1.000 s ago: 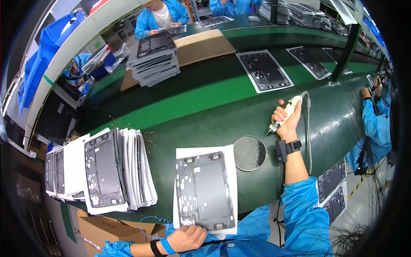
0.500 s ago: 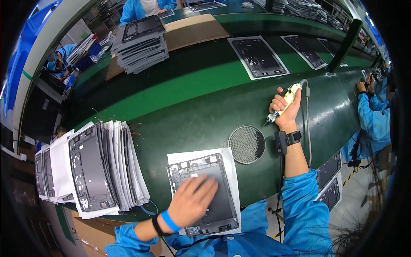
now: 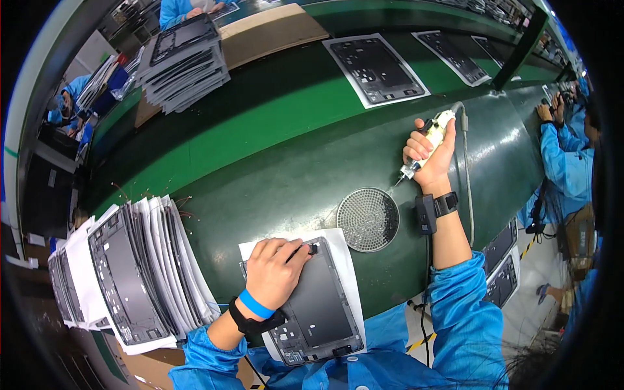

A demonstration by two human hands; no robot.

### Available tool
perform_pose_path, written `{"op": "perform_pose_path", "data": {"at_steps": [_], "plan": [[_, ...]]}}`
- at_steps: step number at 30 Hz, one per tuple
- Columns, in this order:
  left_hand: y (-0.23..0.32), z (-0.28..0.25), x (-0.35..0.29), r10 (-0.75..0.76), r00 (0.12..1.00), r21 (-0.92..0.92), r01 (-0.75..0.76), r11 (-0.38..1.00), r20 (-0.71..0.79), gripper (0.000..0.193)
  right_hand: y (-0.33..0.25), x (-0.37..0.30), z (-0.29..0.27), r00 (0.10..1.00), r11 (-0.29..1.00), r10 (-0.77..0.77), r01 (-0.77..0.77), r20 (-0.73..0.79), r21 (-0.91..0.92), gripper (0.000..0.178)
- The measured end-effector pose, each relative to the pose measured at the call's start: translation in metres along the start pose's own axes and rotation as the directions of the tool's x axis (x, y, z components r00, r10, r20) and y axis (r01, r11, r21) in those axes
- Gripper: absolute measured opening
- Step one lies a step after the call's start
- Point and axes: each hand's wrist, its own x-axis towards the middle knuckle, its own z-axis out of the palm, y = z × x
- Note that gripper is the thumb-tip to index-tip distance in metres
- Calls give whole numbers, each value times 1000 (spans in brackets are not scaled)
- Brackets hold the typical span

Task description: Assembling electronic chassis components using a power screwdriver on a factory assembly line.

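My right hand is wrapped round a cream electric screwdriver, raised above the bench. Its thin bit points down and left, close to a round perforated dish with small dark pieces along its right side. Directly in front of me a dark grey tablet housing lies on a white sheet. My left hand rests over the housing's far left corner, fingers curled and drawn together by a small black part at the far edge. Whether they grip that part is hard to see.
At left several tablet housings stand stacked with white sheets between them. Across the green belt sits another pile of housings beside a brown board. More housings lie on sheets. Co-workers in blue work at right and far left.
My left hand has moved from the middle of the housing up to its far edge, its fingers curling in. The right hand keeps hold of the screwdriver. The view has shifted slightly.
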Motion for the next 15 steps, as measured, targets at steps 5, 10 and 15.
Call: {"op": "perform_pose_path", "data": {"at_steps": [5, 10, 15], "plan": [[6, 5, 6, 42, 999, 97, -39, 994, -33, 19, -2, 1, -1, 1000, 1000, 3, -2, 5, -15, 66], [6, 5, 5, -141, 987, -55, 137, 989, -77, 10, -1, -2, 1, 1000, 1000, -4, 4, 7, -19, 65], [6, -3, 14, -150, 989, -57, 149, 987, -10, 6, -1, -3, 2, 1000, 1000, -1, 1, 6, -23, 65]]}}
